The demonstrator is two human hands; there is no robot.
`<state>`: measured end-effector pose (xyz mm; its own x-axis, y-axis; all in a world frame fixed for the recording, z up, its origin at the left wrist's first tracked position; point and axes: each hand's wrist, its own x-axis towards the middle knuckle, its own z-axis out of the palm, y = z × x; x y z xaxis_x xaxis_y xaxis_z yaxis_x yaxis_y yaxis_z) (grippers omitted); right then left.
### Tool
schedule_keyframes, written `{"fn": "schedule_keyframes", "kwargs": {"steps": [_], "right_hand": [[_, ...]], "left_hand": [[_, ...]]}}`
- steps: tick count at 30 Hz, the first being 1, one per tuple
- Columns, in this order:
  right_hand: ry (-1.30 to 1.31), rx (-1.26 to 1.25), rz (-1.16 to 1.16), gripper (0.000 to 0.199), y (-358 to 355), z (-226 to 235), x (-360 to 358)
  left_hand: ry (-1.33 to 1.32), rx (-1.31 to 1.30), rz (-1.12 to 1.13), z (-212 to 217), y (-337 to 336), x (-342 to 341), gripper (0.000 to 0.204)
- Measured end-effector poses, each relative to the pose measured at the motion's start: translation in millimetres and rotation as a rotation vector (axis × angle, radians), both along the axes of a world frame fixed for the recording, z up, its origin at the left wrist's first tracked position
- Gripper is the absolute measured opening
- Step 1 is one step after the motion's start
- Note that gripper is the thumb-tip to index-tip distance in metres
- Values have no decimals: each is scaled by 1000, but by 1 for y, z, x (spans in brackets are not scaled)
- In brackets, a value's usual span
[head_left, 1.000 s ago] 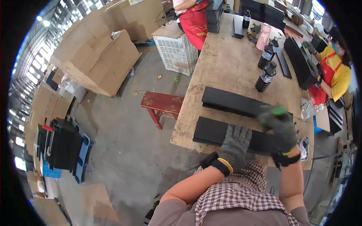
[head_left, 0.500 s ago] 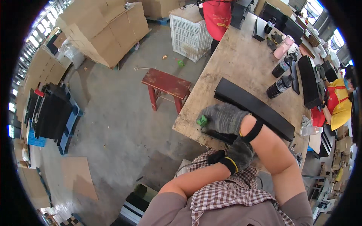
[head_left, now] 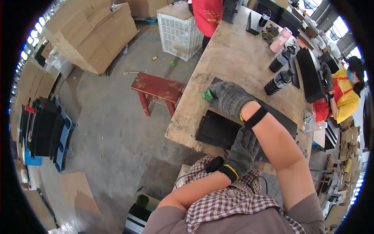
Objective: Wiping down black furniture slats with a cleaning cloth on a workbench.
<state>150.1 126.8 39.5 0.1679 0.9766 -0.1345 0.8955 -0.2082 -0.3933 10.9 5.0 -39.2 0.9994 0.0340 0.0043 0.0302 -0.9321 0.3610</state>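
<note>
My left hand (head_left: 242, 153), in a grey knitted glove, lies with its fingers stretched out on a flat black panel (head_left: 216, 130) at the near edge of the wooden table (head_left: 230, 50). Above that panel, my right hand (head_left: 230, 99), gloved in the same way, is closed around a small green object (head_left: 208, 95) whose kind I cannot make out. The right forearm crosses over the left fingertips. Just beyond the near panel lies a second, longer black panel (head_left: 281, 119), partly hidden by my right hand and wrist.
Dark bottles (head_left: 279, 82) and a pink flask (head_left: 280, 40) stand farther along the table. A co-worker in yellow (head_left: 343, 95) is beside black panels (head_left: 309, 76) at right. Left of the table are a red stool (head_left: 157, 86), a white crate (head_left: 179, 37) and stacked cardboard (head_left: 91, 35).
My right hand has lifted off the near panel and moved farther over the table with the green object, uncovering the panel. My left fingers now show spread on it. The view has shifted slightly.
</note>
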Motion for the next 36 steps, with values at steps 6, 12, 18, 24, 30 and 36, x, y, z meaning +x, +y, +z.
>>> {"fn": "schedule_keyframes", "kwargs": {"steps": [6, 12, 18, 24, 30, 36], "right_hand": [[544, 41, -259, 39, -29, -28, 5], [540, -38, -324, 41, -45, -14, 14], [382, -155, -280, 40, -52, 6, 8], [270, -321, -250, 43, -80, 26, 28], [269, -122, -351, 42, -108, 15, 17], [92, -369, -342, 43, -163, 37, 54]], "left_hand": [[-209, 26, 63, -23, -5, -1, 67], [-355, -11, -16, -33, -1, -4, 61], [-462, -36, 2, -47, -2, -7, 59], [-589, -43, 3, -33, -1, -7, 53], [-541, -29, -5, -31, 4, -10, 50], [-663, -50, 35, -23, 3, -6, 49]]}}
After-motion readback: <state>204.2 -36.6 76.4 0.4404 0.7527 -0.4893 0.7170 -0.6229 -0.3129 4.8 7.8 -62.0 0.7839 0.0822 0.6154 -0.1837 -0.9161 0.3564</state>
